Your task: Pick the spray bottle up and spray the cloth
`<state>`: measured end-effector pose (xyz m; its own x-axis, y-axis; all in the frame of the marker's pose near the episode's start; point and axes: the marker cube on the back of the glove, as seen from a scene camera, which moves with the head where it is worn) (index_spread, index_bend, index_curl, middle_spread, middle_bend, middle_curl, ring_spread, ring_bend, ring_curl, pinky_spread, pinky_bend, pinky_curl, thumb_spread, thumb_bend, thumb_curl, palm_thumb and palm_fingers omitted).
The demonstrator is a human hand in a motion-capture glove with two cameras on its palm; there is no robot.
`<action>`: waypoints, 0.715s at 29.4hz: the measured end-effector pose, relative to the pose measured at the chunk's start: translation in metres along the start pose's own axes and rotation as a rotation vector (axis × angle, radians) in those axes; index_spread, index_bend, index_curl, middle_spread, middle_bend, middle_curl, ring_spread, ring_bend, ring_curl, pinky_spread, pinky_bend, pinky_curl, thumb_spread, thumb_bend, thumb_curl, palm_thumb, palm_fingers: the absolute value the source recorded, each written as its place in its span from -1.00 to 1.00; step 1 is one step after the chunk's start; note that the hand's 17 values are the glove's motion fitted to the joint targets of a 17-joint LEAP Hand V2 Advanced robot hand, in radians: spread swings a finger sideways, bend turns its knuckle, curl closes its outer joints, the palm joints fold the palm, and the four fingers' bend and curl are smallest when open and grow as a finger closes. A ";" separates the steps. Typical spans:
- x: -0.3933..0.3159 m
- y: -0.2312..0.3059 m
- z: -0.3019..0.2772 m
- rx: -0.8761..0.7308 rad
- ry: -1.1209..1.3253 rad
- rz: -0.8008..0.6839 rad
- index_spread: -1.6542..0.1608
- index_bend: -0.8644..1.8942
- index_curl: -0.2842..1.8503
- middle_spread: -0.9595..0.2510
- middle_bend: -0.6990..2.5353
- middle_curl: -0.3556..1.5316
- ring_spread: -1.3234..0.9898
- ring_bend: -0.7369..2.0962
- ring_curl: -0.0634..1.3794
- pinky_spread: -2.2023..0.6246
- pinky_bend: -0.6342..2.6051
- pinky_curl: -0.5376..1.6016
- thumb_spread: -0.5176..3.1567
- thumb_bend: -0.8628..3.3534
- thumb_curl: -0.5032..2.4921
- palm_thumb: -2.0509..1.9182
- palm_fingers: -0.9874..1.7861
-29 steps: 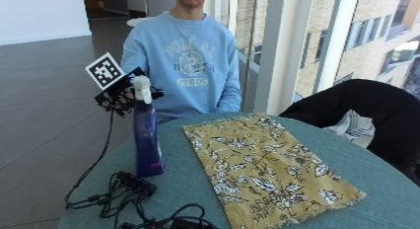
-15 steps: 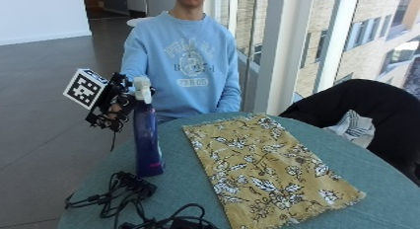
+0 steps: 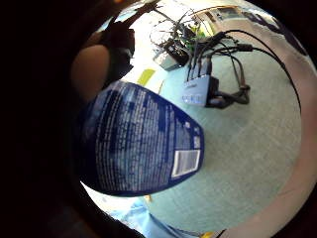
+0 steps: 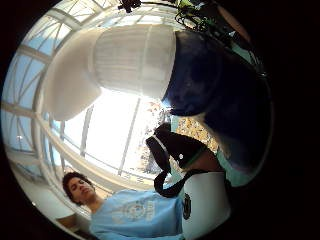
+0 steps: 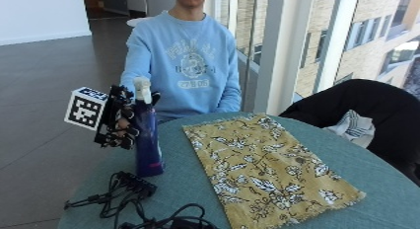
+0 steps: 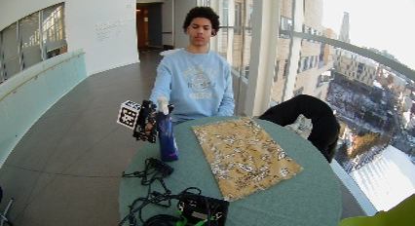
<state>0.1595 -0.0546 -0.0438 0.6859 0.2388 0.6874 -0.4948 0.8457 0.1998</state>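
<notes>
A blue spray bottle (image 5: 148, 145) with a white trigger head stands upright on the teal round table (image 5: 374, 174), left of a yellow flower-patterned cloth (image 5: 262, 165) that lies flat. My gloved right hand (image 5: 121, 123) is at the bottle's left side, below the head, with its fingers curled round the upper body. The bottle's base stays on the table. In the palm views the blue body (image 3: 138, 144) and the white head (image 4: 130, 60) are very close to the palm, and a curled finger (image 4: 180, 150) shows past the bottle. The wide view shows the bottle (image 6: 167, 141), hand (image 6: 148, 123) and cloth (image 6: 243, 155).
A tangle of black cables with a hub (image 5: 134, 187) lies on the table in front of the bottle, with more gear (image 6: 201, 209) at the near edge. A chair with a dark jacket (image 5: 367, 105) stands at the right. The person sits behind the table.
My hand has moved down along the bottle's left side, from level with the trigger head to the upper body. The bottle and the cloth have not moved.
</notes>
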 end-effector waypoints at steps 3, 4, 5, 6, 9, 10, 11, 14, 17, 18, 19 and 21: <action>0.001 -0.004 0.007 0.011 -0.022 -0.009 0.40 -0.30 -0.56 0.48 -0.35 -0.25 0.15 -0.23 -0.51 0.69 -0.33 -0.19 -0.19 -0.60 -0.49 0.29 0.10; 0.001 -0.004 0.008 0.020 -0.030 -0.014 0.40 -0.30 -0.56 0.48 -0.35 -0.24 0.15 -0.23 -0.51 0.70 -0.33 -0.19 -0.19 -0.60 -0.49 0.29 0.11; 0.001 -0.004 0.009 0.033 -0.034 -0.019 0.39 -0.31 -0.56 0.47 -0.34 -0.24 0.15 -0.23 -0.51 0.70 -0.34 -0.20 -0.20 -0.60 -0.49 0.29 0.12; 0.000 -0.004 0.009 0.045 -0.033 -0.022 0.39 -0.31 -0.57 0.48 -0.34 -0.23 0.15 -0.21 -0.50 0.71 -0.35 -0.20 -0.20 -0.60 -0.49 0.29 0.13; 0.000 -0.004 0.010 0.086 -0.010 -0.035 0.40 -0.27 -0.55 0.48 -0.34 -0.23 0.14 -0.19 -0.50 0.72 -0.37 -0.21 -0.21 -0.59 -0.47 0.33 0.20; -0.001 -0.004 0.011 0.102 -0.002 -0.040 0.41 -0.25 -0.54 0.48 -0.34 -0.23 0.14 -0.18 -0.49 0.72 -0.39 -0.22 -0.21 -0.58 -0.47 0.36 0.25; -0.001 -0.004 0.011 0.118 0.006 -0.044 0.42 -0.23 -0.53 0.48 -0.34 -0.23 0.13 -0.18 -0.50 0.73 -0.40 -0.22 -0.21 -0.57 -0.46 0.38 0.28; -0.003 -0.005 0.012 0.163 0.024 -0.052 0.43 -0.24 -0.50 0.47 -0.34 -0.22 0.13 -0.19 -0.49 0.73 -0.41 -0.22 -0.22 -0.57 -0.45 0.40 0.29; -0.006 -0.007 0.012 0.211 0.046 -0.069 0.47 -0.22 -0.47 0.46 -0.36 -0.23 0.12 -0.17 -0.47 0.74 -0.44 -0.23 -0.23 -0.55 -0.41 0.47 0.39; -0.007 -0.008 0.012 0.221 0.053 -0.074 0.47 -0.23 -0.47 0.46 -0.36 -0.22 0.12 -0.17 -0.47 0.74 -0.44 -0.23 -0.24 -0.55 -0.40 0.47 0.41; -0.008 -0.008 0.012 0.225 0.059 -0.078 0.48 -0.24 -0.46 0.46 -0.36 -0.22 0.12 -0.16 -0.46 0.74 -0.45 -0.23 -0.25 -0.55 -0.40 0.48 0.41; -0.010 -0.008 0.012 0.213 0.067 -0.086 0.49 -0.25 -0.45 0.46 -0.37 -0.22 0.12 -0.15 -0.44 0.74 -0.46 -0.22 -0.26 -0.55 -0.38 0.49 0.44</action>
<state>0.1504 -0.0697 -0.0434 0.7608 0.2071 0.6150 -0.5295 0.7460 0.4038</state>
